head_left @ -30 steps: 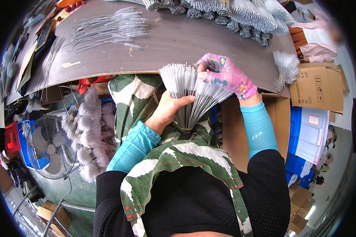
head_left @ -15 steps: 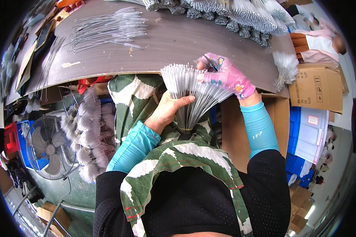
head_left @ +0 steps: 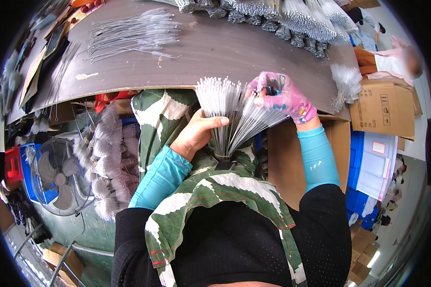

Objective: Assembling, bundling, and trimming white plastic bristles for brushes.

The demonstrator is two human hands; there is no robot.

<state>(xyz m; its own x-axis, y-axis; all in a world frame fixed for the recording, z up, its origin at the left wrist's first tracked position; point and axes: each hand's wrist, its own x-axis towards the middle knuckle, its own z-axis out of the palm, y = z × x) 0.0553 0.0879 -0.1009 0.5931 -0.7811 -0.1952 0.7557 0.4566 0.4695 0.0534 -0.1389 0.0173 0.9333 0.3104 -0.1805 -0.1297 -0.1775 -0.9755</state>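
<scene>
A fanned bundle of thin wire brushes [head_left: 218, 98], with white bristles and bare metal stems, stands over my lap. Its stems gather in a band near the apron. My bare left hand [head_left: 199, 129] is wrapped round the bundle's left side, thumb across the stems. My right hand [head_left: 285, 98], in a pink flowered glove, is closed at the bristle ends of the right-hand part, which leans away from the rest. A small dark tool [head_left: 273, 90] shows among its fingers; its kind is partly hidden.
Loose wire brushes [head_left: 134, 36] lie on the brown table [head_left: 215, 52]. Many bundles [head_left: 282, 19] are piled at the far edge, and another bundle [head_left: 345, 83] lies at the right. A cardboard box [head_left: 383, 106], a fan [head_left: 61, 178] and hanging brush bundles [head_left: 107, 162] stand around me.
My right hand has moved a little right, and the right-hand part of the brushes has parted from the rest, opening a gap. My left hand has shifted slightly left, still on the bundle.
</scene>
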